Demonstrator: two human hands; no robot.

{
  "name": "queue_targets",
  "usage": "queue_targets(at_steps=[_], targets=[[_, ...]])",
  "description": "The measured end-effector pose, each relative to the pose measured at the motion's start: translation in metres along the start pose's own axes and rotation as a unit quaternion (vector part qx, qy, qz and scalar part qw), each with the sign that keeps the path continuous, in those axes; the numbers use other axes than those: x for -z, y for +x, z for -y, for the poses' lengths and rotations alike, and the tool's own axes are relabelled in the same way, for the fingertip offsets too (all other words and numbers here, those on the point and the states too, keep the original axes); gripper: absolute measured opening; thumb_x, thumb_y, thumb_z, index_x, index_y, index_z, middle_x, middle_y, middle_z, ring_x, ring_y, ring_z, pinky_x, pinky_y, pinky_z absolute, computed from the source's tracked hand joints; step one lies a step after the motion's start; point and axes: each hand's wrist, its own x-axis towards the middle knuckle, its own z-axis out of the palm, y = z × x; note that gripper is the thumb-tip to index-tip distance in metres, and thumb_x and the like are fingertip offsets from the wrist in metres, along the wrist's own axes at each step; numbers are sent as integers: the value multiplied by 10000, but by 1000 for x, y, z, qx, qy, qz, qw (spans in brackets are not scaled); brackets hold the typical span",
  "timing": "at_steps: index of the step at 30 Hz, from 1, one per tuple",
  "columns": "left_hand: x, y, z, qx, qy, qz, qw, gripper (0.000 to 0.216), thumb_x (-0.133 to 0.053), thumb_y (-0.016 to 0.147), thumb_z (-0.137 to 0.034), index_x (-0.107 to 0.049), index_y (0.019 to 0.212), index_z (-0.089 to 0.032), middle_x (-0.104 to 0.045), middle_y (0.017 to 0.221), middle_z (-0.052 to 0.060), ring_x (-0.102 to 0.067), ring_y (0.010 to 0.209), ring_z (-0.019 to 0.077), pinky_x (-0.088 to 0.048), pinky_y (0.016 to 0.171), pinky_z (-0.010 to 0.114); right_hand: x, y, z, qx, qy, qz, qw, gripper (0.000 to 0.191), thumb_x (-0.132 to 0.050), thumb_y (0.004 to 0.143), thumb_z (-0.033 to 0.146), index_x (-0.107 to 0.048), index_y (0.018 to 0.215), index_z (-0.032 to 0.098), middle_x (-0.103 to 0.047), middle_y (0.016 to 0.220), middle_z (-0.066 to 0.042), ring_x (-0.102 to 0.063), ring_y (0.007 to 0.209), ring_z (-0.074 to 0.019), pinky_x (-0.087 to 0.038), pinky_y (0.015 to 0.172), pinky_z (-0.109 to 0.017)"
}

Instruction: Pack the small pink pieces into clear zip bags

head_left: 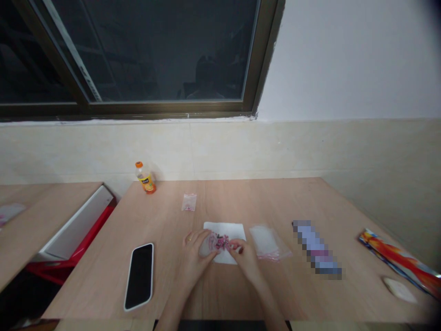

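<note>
Over a white sheet (225, 228), my left hand (195, 252) curls around a clear plastic piece (206, 244) with pinkish lines, which looks like a small bag. A cluster of small pink pieces (221, 241) lies at its right side, between my two hands. From the right, my right hand (245, 257) reaches in with thumb and fingers pinched at the edge of the cluster. Whatever sits between those fingertips is too small to name. Close by on the right is a pile of clear zip bags (267, 240) with pink edges.
A small clear bag with pink bits (189, 202) lies farther back. An orange-capped bottle (146, 179) stands at the back left, a phone (139, 276) near the front left. To the right are a pixelated item (317, 250), a colourful packet (399, 259) and a whitish object (399, 289).
</note>
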Motion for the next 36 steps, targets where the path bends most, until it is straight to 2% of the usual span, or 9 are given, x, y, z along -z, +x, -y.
queue_targets(at_steps=[4,7,15,21,24,28,32,36], targets=[[-1,0,-1,28,-28,3,999,495,-728,694,-347,-579,1158,-259,-648,1162,67,-570,1090,264,-365,976,477,-8,-3,-18,9,-124,-42,991,179,-626,666,328,-703,742,185,-639,692,-58,-582,640,-218,-426,608,-315],[0,-1,-4,47,-61,9,997,560,-735,681,-326,-544,1201,-247,-639,1173,69,-572,1089,263,-387,965,473,-9,-6,-18,15,-158,-69,985,150,-599,690,296,-692,749,194,-629,704,-56,-590,655,-220,-426,603,-304],[-5,-3,-8,69,-102,27,992,617,-750,639,-212,-518,1211,-231,-606,1217,68,-540,1127,259,-387,985,467,-10,-11,-22,24,-145,-48,988,188,-569,764,349,-717,767,232,-606,741,-50,-587,650,-198,-425,580,-283],[-1,-2,-14,44,-100,28,994,591,-756,641,-222,-540,1191,-242,-618,1208,73,-541,1139,270,-387,983,484,-10,-12,-22,39,-99,-53,993,249,-542,800,381,-709,804,196,-623,776,-66,-570,627,-189,-436,612,-306],[1,-1,-15,22,-92,36,995,562,-750,655,-224,-554,1181,-253,-617,1223,77,-534,1166,275,-365,997,499,-4,-12,-8,56,-40,-84,994,272,-554,801,414,-693,801,180,-626,754,-61,-540,596,-176,-441,604,-307],[0,-2,-16,6,-90,36,995,528,-744,672,-234,-567,1170,-253,-621,1226,79,-533,1178,268,-368,996,490,10,-17,31,92,18,-114,989,241,-569,810,406,-688,840,198,-618,784,-50,-541,663,-171,-448,617,-291],[-4,-3,-18,5,-102,37,994,538,-762,656,-258,-576,1160,-252,-634,1207,76,-556,1146,264,-390,977,481,19,-23,64,124,37,-78,989,202,-583,813,383,-703,869,230,-604,886,-59,-563,793,-186,-457,643,-281],[-7,-3,-19,12,-113,36,993,540,-770,642,-275,-587,1149,-240,-650,1171,83,-580,1096,272,-415,948,480,18,-22,70,134,40,-25,990,199,-584,807,393,-718,884,268,-596,915,-51,-574,871,-198,-476,678,-287]])
